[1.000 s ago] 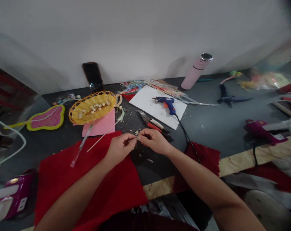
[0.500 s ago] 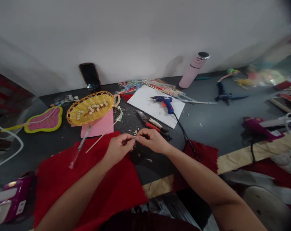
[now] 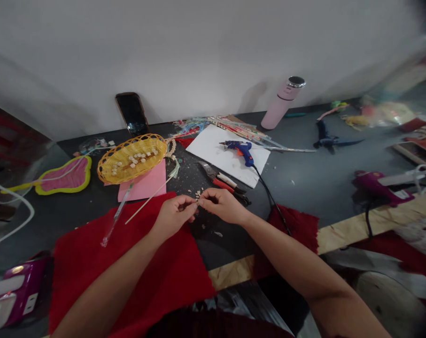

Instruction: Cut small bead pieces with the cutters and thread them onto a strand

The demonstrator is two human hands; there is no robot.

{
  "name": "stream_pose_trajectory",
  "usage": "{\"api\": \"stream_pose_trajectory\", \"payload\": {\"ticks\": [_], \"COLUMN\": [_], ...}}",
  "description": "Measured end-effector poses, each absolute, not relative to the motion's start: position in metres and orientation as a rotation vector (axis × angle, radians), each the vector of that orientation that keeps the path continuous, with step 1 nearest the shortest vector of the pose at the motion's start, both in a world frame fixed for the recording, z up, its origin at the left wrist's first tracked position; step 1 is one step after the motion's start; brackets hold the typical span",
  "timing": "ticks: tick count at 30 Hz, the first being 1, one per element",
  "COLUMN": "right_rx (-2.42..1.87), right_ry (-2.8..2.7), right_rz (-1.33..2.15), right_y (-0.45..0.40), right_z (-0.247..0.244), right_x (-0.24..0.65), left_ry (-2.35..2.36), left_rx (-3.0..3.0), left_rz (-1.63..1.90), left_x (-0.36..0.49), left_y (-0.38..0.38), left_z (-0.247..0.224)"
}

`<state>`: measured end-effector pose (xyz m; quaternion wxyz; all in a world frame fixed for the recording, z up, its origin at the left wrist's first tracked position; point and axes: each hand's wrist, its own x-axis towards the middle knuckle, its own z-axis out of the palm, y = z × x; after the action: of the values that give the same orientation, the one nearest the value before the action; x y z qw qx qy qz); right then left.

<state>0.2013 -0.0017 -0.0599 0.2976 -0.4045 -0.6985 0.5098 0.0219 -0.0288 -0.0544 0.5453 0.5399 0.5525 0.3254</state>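
Observation:
My left hand [image 3: 175, 213] and my right hand [image 3: 222, 205] meet at the fingertips over the dark table, beside the red cloth [image 3: 135, 272]. Both are closed in a pinch. Whatever sits between the fingers is too small to make out. Just beyond the fingertips lie several small pale bits [image 3: 199, 193]. Past my right hand are red-handled pliers [image 3: 223, 180]. A thin wooden stick [image 3: 148, 200] rests to the left, partly over the cloth.
A yellow basket [image 3: 107, 162] holding small pale cubes sits on pink paper [image 3: 159, 177]. A blue glue gun [image 3: 243, 149] lies on a white board [image 3: 207, 141], its cord trailing forward. Behind stand a phone [image 3: 132, 112] and a pink bottle [image 3: 279, 105]. Purple devices [image 3: 378, 188] flank the table.
Almost nothing differs. Both hands stay fingertip to fingertip in the same place, with only a slight shift of the fingers.

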Motion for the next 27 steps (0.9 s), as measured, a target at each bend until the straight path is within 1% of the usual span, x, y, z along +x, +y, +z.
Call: {"api": "stream_pose_trajectory", "payload": {"ticks": [12,20,23,27], "right_rx": [-1.073,-1.050,-1.058,-1.091], "right_ry": [-1.885,-1.947,-2.008,-2.131], "right_rz": [1.318,1.274,1.179,0.872], "right_y": [-0.002,-0.002,0.000,0.003], "right_z": [-0.062,-0.061,-0.064,-0.067], "right_x": [0.202,0.202,0.204,0.207], "left_ry": [1.256,1.215,1.212,1.211], "left_rx": [1.157,1.100,1.092,1.032], "left_rz": [0.773,0.703,0.711,0.747], "left_x": [0.023,0.015,0.013,0.012], "left_y": [-0.027,-0.026,-0.024,-0.022], "left_z": [-0.055,-0.056,-0.058,-0.058]}}
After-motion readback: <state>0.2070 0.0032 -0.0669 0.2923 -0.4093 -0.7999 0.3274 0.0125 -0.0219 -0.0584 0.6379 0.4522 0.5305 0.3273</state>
